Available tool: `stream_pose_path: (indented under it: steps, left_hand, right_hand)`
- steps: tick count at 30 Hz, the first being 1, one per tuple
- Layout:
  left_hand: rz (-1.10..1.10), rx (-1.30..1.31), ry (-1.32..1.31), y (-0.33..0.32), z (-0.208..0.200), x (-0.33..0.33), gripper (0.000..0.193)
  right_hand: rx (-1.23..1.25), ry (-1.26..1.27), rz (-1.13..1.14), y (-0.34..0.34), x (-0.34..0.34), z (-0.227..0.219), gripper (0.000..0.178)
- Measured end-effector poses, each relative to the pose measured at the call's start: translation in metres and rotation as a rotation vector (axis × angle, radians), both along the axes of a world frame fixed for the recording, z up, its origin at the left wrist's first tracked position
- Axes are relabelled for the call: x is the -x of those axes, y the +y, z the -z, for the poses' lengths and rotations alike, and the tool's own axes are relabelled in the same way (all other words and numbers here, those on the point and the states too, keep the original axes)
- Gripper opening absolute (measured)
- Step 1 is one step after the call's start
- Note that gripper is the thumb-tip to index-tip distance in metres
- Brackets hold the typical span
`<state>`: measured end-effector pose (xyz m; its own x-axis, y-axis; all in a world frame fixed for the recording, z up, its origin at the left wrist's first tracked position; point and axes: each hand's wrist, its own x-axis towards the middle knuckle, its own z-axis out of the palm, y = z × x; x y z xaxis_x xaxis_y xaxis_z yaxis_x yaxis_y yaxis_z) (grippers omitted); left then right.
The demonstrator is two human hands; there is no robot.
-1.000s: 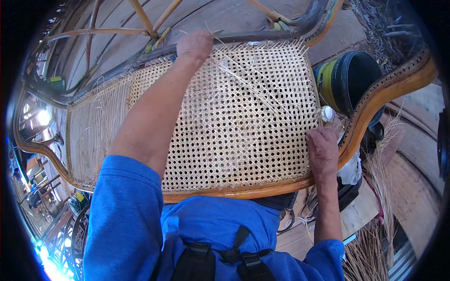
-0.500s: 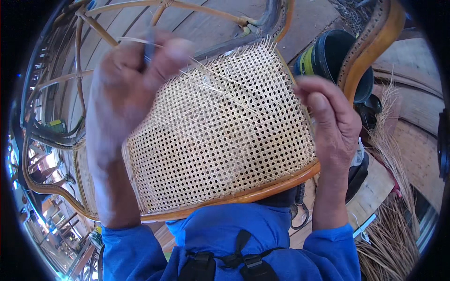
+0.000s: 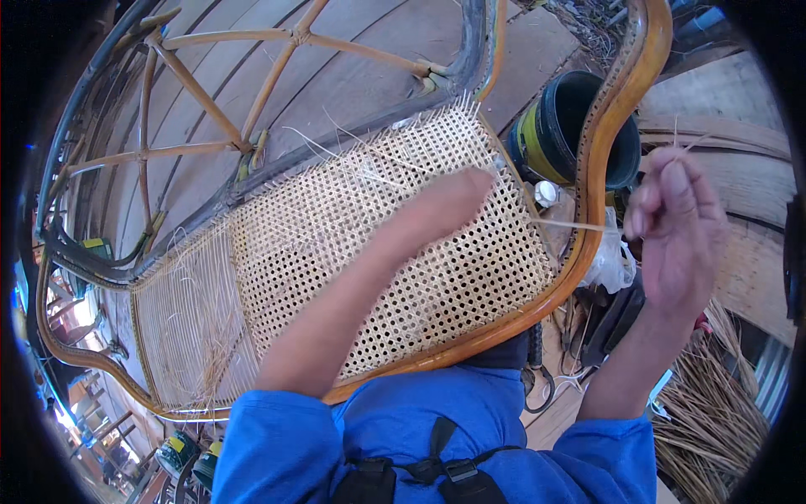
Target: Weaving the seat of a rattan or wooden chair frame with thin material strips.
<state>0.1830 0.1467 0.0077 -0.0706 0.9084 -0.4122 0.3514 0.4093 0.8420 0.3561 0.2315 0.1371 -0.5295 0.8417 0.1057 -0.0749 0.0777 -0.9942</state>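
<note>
A woven cane panel [image 3: 411, 294] with a pattern of small holes fills part of a curved wooden chair frame [image 3: 600, 126] across my lap. My right hand [image 3: 680, 214], off the panel's right side, pinches a pale cane strand [image 3: 579, 224]. That strand runs back to the panel's right edge, and thin ends poke up above my fingers. Over the upper right of the weave lies my left hand [image 3: 453, 202], its back toward me and smeared by motion. Its fingers are mostly hidden, so what they hold cannot be made out. Loose strand ends stick up along the far edge.
Left of the weave, a section has only parallel cane strands [image 3: 189, 311]. A dark green bucket with a yellow band [image 3: 531, 143] stands beyond the frame's right side, near a small white-topped container [image 3: 546, 194]. Bundled cane strips [image 3: 714, 420] lie at lower right, scissors [image 3: 541, 395] by my lap.
My left hand has come down from the upper left onto the panel's right part; the blue-and-dark tool in it no longer shows. My right hand has moved right, drawing a strand out from the edge.
</note>
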Motion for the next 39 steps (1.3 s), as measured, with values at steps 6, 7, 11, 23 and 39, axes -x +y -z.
stream_pose_path:
  steps: [6, 7, 11, 23, 39]
  left_hand:
    - [0.231, 0.020, 0.023, 0.002, 0.042, -0.052, 0.030]
    - [0.254, 0.026, 0.021, -0.006, 0.042, -0.040, 0.028]
    - [0.356, 0.136, 0.480, -0.020, 0.044, 0.018, 0.024]
    - [0.711, -0.033, 0.763, 0.041, 0.021, 0.012, 0.015]
    - [0.887, -0.092, 0.682, 0.050, 0.041, 0.023, 0.019]
  right_hand:
    - [-0.026, -0.573, -0.013, -0.035, 0.029, 0.063, 0.014]
    - [0.093, -0.674, -0.009, -0.035, 0.035, 0.083, 0.016]
    - [0.068, -1.069, 0.024, -0.044, 0.025, 0.142, 0.022]
    - [0.036, -1.344, 0.072, -0.053, 0.022, 0.160, 0.027]
    - [-0.250, -1.524, 0.077, -0.066, 0.034, 0.178, 0.026]
